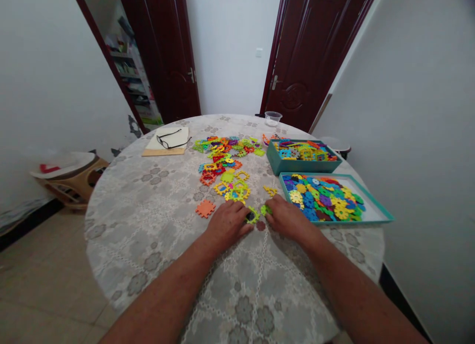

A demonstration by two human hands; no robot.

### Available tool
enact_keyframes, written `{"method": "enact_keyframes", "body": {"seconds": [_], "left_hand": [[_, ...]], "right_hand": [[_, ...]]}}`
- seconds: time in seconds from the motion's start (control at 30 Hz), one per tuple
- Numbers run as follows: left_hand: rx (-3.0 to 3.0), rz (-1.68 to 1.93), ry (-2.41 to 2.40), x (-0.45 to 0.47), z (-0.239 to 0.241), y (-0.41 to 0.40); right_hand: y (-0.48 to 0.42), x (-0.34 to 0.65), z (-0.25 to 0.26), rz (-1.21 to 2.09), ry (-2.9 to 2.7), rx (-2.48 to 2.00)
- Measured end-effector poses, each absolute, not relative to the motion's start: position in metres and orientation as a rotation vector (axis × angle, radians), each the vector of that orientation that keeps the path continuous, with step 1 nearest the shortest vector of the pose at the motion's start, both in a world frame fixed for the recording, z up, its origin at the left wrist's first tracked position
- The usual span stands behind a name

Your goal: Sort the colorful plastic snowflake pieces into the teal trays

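Note:
My left hand [227,221] lies knuckles-up on the round table [148,235], fingers curled onto a yellow-green square frame piece [253,216]. My right hand [287,217] rests close beside it, its fingertips pinching a small green piece [265,209]. The two pieces nearly meet between the hands. An orange toothed tile [205,208] lies just left of my left hand. A spread of colourful interlocking plastic pieces [226,161] stretches across the table beyond both hands.
A teal box lid [374,210] full of flower-shaped discs sits to the right, with a teal box [304,163] of frame pieces behind it. Glasses [171,140] rest on a notebook far left. A clear cup [272,118] stands at the far edge. A stool [74,178] stands left of the table.

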State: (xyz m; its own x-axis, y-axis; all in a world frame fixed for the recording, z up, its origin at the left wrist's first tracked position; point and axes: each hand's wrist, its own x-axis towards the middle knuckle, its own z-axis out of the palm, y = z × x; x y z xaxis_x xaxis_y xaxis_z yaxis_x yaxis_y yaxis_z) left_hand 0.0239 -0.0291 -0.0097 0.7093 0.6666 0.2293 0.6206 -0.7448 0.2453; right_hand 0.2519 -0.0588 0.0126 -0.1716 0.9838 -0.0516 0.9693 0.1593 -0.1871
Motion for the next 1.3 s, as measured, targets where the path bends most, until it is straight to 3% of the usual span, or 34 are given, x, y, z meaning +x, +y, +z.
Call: {"method": "enact_keyframes", "body": {"seconds": [0.5,0.67,0.8,0.93,1.03,1.23,1.3], "left_hand": [[2.533,0.548,1.459,0.013,-0.004,-0.022],[2.462,0.678,1.728,-0.022,0.015,-0.010],[2.379,0.533,1.980,-0.066,0.029,0.006],[2.324,0.335,1.845,-0.093,0.026,0.014],[2.288,0.389,1.744,-0.095,0.019,0.014],[2.262,0.409,1.598,-0.088,0.012,0.011],[2.266,0.369,1.560,-0.086,0.013,0.009]], "right_hand": [[-0.055,0.256,0.012,0.523,-2.207,-1.809],[-0.055,0.259,0.011,0.553,-2.210,-1.790],[-0.056,0.260,0.015,0.591,-2.217,-1.803],[-0.058,0.260,0.019,0.610,-2.219,-1.808],[-0.060,0.258,0.023,0.670,-2.182,-1.814],[-0.062,0.242,0.025,1.167,-1.968,-1.529],[-0.062,0.238,0.021,1.170,-1.954,-1.501]]}}
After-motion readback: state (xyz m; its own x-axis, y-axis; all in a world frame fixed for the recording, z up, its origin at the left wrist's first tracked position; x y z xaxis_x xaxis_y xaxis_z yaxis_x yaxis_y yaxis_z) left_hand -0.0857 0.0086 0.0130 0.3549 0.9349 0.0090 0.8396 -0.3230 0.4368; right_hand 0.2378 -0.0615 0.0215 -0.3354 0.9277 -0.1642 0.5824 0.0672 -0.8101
